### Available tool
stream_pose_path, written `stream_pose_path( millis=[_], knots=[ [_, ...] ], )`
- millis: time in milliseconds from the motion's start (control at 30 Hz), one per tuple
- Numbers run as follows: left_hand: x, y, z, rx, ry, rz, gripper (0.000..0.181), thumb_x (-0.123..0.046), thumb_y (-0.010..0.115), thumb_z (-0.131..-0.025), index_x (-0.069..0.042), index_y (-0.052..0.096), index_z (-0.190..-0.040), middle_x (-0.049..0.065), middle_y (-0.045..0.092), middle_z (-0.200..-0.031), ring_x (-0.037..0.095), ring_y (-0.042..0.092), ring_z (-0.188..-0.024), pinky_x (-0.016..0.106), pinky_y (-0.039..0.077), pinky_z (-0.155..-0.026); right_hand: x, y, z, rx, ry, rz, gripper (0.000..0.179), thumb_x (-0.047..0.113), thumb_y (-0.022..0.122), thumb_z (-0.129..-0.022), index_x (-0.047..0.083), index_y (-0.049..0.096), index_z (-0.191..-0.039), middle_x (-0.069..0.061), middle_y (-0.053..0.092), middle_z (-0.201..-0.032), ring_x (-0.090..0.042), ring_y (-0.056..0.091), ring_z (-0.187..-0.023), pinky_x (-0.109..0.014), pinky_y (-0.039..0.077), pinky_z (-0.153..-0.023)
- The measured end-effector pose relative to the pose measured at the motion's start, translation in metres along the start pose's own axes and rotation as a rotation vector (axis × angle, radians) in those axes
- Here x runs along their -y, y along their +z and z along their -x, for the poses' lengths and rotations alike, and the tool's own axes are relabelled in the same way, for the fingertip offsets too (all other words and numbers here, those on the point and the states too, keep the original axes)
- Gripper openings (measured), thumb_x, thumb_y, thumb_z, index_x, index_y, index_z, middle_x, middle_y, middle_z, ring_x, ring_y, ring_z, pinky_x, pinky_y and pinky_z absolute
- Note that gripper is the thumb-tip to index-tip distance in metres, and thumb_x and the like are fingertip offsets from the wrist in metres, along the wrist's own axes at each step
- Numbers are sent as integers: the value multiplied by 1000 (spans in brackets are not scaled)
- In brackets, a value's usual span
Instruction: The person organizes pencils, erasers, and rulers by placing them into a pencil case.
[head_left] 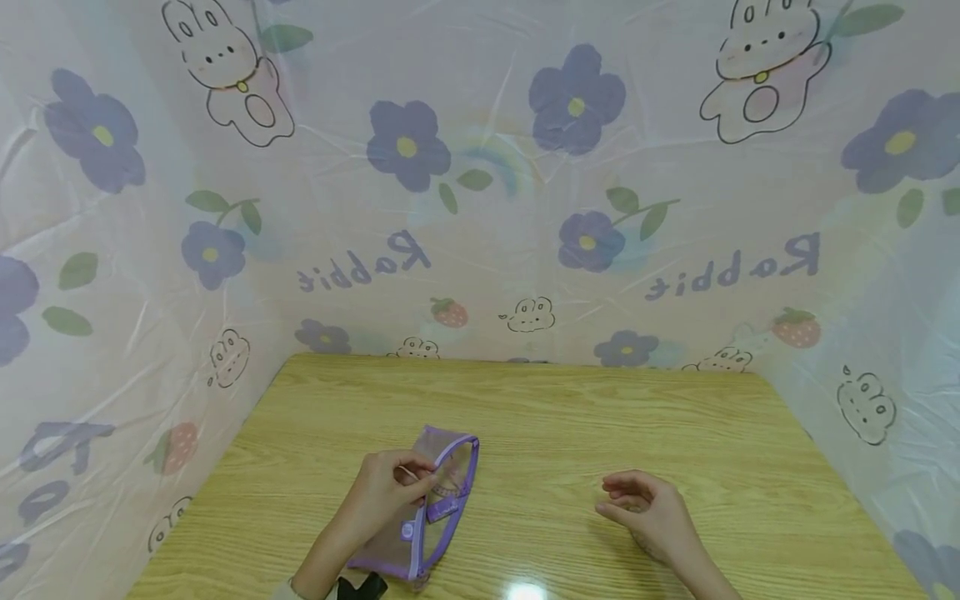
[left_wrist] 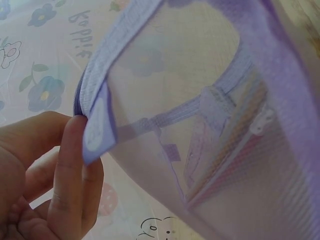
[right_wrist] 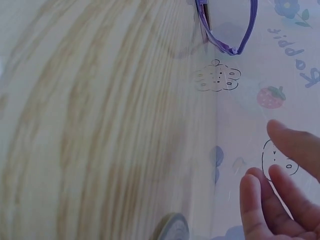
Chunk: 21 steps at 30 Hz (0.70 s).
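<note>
A see-through mesh zip pouch (head_left: 386, 546) with purple trim stands on the table, left of the middle, its zipped mouth spread wide. My left hand (head_left: 382, 487) pinches the pouch's zip edge between thumb and fingers, beside a small purple tab (left_wrist: 100, 127). Through the mesh in the left wrist view, slim brownish and pinkish things show inside; their kind is unclear. My right hand (head_left: 656, 512) hovers over the table to the right, apart from the pouch, fingers loosely bent and holding nothing. Low in the right wrist view, the rim of a round greyish thing (right_wrist: 174, 229) shows, mostly cut off.
The wood-grain table (head_left: 540, 433) spreads around both hands. Printed sheeting (head_left: 487, 208) with rabbits and flowers walls it in at the back and both sides. A black piece (head_left: 362, 588) sits by my left wrist.
</note>
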<state>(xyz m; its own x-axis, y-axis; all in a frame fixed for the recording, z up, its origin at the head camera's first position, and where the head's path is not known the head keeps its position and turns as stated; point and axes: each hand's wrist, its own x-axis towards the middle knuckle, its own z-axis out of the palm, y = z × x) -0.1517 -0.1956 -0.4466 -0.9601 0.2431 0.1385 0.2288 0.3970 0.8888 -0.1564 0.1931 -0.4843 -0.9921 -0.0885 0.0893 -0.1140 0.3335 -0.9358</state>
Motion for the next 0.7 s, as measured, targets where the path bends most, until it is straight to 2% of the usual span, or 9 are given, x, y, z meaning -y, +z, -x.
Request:
stream_pose_path(
  millis=[333,700],
  knots=[
    [-1,-1,-1,1,4,-7,14,-7,73,-91,3,72,-101,15,69,-84,15,68,-63,27,61,-58,0,-7,3,-19,-14,-3,39,0,85,-76,-10,67,-109,-20,69,-104,-19,67,-87,-21,58,-76],
    [-1,0,0,-7,1,-8,15,-12,75,-91,0,73,-100,14,69,-84,15,68,-63,26,60,-58,-9,-17,12,-39,34,21,42,4,86,-76,-6,67,-112,-16,69,-106,-16,66,-87,-19,57,-78]
  ],
)
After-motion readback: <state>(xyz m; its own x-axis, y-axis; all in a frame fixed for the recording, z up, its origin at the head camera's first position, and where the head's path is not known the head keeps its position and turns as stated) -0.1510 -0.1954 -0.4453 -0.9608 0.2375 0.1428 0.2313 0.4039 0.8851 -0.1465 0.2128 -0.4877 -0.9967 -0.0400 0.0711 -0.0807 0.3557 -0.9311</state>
